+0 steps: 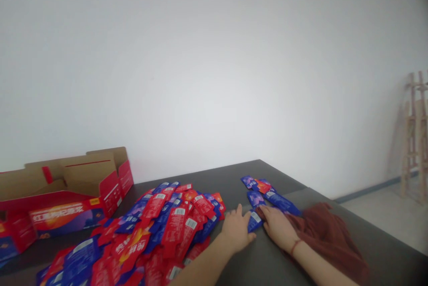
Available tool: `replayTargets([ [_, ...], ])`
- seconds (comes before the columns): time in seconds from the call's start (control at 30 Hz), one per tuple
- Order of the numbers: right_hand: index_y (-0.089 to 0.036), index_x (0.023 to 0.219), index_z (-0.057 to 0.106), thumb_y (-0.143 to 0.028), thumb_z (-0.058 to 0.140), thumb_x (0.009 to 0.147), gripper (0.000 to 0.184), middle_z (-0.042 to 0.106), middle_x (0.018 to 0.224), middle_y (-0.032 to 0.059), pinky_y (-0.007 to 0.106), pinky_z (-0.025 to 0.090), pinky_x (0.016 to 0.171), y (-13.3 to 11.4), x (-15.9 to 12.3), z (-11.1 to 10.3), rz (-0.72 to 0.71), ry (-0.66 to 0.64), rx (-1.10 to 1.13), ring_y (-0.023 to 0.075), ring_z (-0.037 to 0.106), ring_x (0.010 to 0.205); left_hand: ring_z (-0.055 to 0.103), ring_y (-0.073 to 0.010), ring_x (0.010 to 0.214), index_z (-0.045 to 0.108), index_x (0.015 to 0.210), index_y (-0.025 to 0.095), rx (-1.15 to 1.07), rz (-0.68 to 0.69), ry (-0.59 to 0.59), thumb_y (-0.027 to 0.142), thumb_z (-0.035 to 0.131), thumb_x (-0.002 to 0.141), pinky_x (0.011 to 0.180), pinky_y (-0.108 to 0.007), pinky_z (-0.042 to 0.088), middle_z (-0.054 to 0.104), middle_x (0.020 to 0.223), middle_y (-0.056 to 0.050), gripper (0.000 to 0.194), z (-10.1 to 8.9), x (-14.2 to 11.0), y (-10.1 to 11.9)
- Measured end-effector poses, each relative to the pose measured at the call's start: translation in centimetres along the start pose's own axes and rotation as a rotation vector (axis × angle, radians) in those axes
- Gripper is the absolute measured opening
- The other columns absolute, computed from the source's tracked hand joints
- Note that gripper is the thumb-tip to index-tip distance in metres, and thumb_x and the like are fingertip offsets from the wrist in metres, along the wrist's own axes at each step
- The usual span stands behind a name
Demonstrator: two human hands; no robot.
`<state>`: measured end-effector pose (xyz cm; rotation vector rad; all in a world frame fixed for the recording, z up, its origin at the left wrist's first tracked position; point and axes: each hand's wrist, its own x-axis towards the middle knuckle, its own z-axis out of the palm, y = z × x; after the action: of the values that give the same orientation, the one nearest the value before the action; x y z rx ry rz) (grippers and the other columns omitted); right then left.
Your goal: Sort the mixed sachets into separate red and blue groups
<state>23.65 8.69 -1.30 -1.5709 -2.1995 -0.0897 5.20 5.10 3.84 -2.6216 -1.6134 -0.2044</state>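
A large heap of red and blue sachets [157, 228] covers the dark table [227, 179] at the left and middle. My left hand [236, 230] lies flat beside the heap with fingers stretched out, fingertips against a blue sachet [254, 221]. My right hand [276, 226] rests on the table just right of that sachet, fingers extended toward it and touching its edge. Beyond my hands, a small separate group of blue sachets [264, 194] with one red one lies on the table.
An opened red and brown cardboard box [67, 192] sits at the table's far left. A dark red cloth [321, 228] lies under my right forearm. A white wall stands behind the table. A wooden stand [414, 134] is on the floor at right.
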Motion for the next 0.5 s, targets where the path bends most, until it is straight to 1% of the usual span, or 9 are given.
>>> replayTargets([
  [0.03,-0.007,0.125,0.056,-0.006,0.045,0.071,0.055,0.059,0.126,0.0162,0.039,0.035,0.103,-0.1,-0.1,0.0,-0.017,-0.025,0.011,0.0264,0.052,0.118,0.051,-0.0356,0.112,0.047,0.131,0.022,0.016,0.005,-0.01,0.042,0.06,0.075,0.09,-0.048,0.043,0.046,0.136,-0.016,0.061,0.1,0.5,0.3],
  [0.07,-0.008,0.125,0.057,-0.006,0.044,0.07,0.056,0.059,0.126,0.0155,0.039,0.035,0.103,-0.2,-0.2,-0.2,-0.031,-0.041,0.023,0.0259,0.052,0.118,0.051,-0.0343,0.111,0.048,0.131,0.023,0.031,0.011,-0.018,0.035,0.06,0.075,0.087,-0.045,0.045,0.048,0.134,-0.015,0.058,0.1,1.0,0.5],
  [0.17,-0.01,0.124,0.057,-0.006,0.044,0.07,0.056,0.06,0.126,0.0143,0.038,0.034,0.104,-0.4,-0.2,-0.6,-0.048,-0.064,0.055,0.0247,0.052,0.119,0.055,-0.0294,0.104,0.051,0.127,0.023,0.067,0.011,-0.028,0.016,0.056,0.073,0.08,-0.038,0.048,0.06,0.116,-0.012,0.055,-0.1,1.8,0.5],
  [0.23,-0.009,0.124,0.058,-0.006,0.044,0.07,0.056,0.06,0.125,0.0148,0.038,0.034,0.103,-0.4,-0.1,-0.7,-0.041,-0.068,0.069,0.025,0.052,0.118,0.056,-0.027,0.098,0.056,0.12,0.021,0.096,-0.008,-0.025,0.012,0.051,0.076,0.079,-0.037,0.047,0.065,0.104,-0.011,0.045,-0.9,1.9,-0.3],
  [0.27,-0.009,0.124,0.058,-0.007,0.045,0.07,0.055,0.06,0.125,0.0152,0.038,0.034,0.103,-0.4,-0.1,-0.7,-0.035,-0.067,0.075,0.0252,0.053,0.118,0.056,-0.0263,0.097,0.059,0.115,0.02,0.112,-0.023,-0.016,0.01,0.047,0.079,0.08,-0.037,0.046,0.066,0.1,-0.011,0.039,-1.6,1.8,-1.0],
  [0.33,-0.01,0.123,0.058,-0.007,0.047,0.069,0.055,0.061,0.124,0.0151,0.037,0.034,0.103,-0.5,-0.2,-0.8,-0.031,-0.064,0.09,0.025,0.053,0.117,0.053,-0.0261,0.102,0.062,0.107,0.019,0.151,-0.065,0.018,0.01,0.039,0.085,0.087,-0.039,0.041,0.066,0.098,-0.012,0.033,-3.3,1.4,-2.9],
  [0.43,-0.012,0.12,0.06,-0.007,0.047,0.069,0.053,0.062,0.122,0.0138,0.036,0.035,0.102,-1.0,-0.4,-1.1,-0.039,-0.072,0.111,0.0243,0.054,0.116,0.046,-0.0266,0.11,0.06,0.112,0.016,0.229,-0.181,0.085,0.008,0.031,0.088,0.093,-0.042,0.034,0.063,0.108,-0.015,0.038,-6.3,0.0,-7.0],
  [0.5,-0.013,0.117,0.062,-0.006,0.046,0.068,0.051,0.063,0.12,0.0137,0.037,0.035,0.101,-1.5,-0.6,-1.5,-0.064,-0.081,0.119,0.0245,0.055,0.114,0.045,-0.0283,0.111,0.062,0.108,0.011,0.289,-0.293,0.105,0.008,0.028,0.089,0.094,-0.043,0.031,0.061,0.109,-0.019,0.039,-8.0,-1.5,-10.0],
])
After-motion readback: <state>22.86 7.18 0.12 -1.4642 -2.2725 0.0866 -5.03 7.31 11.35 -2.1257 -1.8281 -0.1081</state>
